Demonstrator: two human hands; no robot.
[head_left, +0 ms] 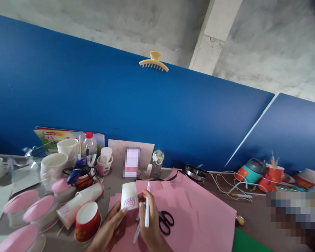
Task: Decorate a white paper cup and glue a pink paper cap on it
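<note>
A white paper cup (128, 190) with a pink and purple checked patch drawn near one end is gripped by my left hand (112, 222). My right hand (151, 218) is closed around a white marker pen (147, 210), its fingertips close beside the cup's right side; whether they touch it I cannot tell. Pink paper sheets (199, 213) lie under both hands. Black-handled scissors (166, 222) rest on the paper, just right of my right hand. Another white pen (136, 235) lies between my wrists, partly hidden.
Left of my hands stand a red paper cup (88, 222), a tipped stack of white cups (88, 197) and several cups topped with pink paper (39, 208). Behind are a phone (131, 161), a glass jar (157, 162) and a tape roll (194, 172). White cables (225, 189) trail at right.
</note>
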